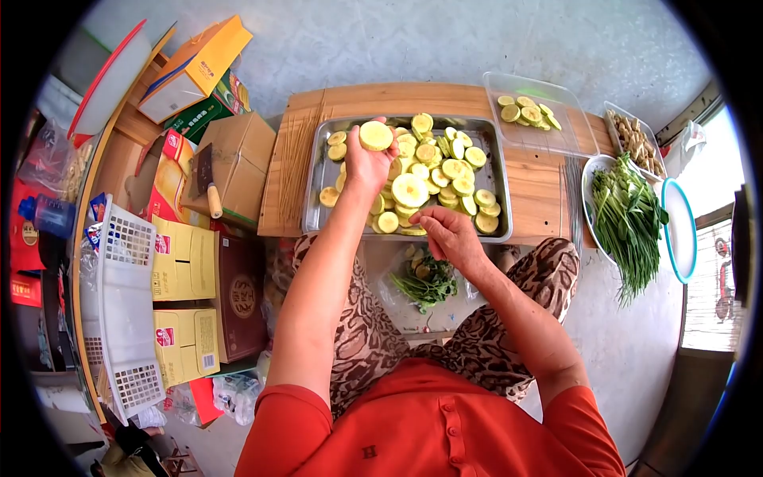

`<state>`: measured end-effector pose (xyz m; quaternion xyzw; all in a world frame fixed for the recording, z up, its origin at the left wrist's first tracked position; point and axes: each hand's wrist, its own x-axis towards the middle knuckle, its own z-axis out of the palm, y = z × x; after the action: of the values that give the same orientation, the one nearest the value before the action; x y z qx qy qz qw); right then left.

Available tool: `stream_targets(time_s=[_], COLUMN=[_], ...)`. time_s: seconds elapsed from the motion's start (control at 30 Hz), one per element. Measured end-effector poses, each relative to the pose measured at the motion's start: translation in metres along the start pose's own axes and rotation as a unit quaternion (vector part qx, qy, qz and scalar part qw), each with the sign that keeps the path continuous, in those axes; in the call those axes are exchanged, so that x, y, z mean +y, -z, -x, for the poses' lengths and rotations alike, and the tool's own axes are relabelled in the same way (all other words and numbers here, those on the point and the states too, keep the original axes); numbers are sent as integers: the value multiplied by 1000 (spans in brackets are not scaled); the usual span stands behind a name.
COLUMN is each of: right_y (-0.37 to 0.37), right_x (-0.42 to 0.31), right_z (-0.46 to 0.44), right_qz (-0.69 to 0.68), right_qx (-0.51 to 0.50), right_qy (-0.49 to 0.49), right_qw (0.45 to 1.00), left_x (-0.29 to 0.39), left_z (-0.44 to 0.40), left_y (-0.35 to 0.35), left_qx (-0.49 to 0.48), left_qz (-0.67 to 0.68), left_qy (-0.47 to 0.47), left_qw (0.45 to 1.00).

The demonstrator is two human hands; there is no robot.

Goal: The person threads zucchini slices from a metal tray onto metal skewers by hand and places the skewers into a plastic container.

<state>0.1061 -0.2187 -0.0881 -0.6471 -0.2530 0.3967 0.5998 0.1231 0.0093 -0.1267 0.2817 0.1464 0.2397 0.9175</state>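
Observation:
My left hand [367,167] is over the left part of a metal tray [318,215] and holds a round zucchini slice [375,135] up at its fingertips. Many more pale green zucchini slices [459,168] are heaped in the tray. At the tray's front edge my right hand [451,237] is closed in a pinch, its fingertips close to a large slice [409,191]. Whatever that pinch holds is too thin or hidden to make out.
Thin bamboo skewers [298,159] lie left of the tray; metal skewers [572,199] lie right. A clear plastic tub [568,119] holds more slices. Leafy greens [624,207] fill a white bowl. A knife [208,183] rests by cardboard boxes [238,159]. Bagged greens [425,278] sit below the table.

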Motion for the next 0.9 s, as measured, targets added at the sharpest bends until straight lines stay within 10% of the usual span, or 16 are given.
stream_targets(time_s=[0.9], right_y=[-5], right_x=[4], right_z=[-12], right_qz=[-29], right_qx=[68], right_qy=[31], right_qw=[997], left_x=[-16], left_z=[24], left_y=[-25], left_qx=[-37], left_qz=[-35], left_qy=[66], left_qw=[997])
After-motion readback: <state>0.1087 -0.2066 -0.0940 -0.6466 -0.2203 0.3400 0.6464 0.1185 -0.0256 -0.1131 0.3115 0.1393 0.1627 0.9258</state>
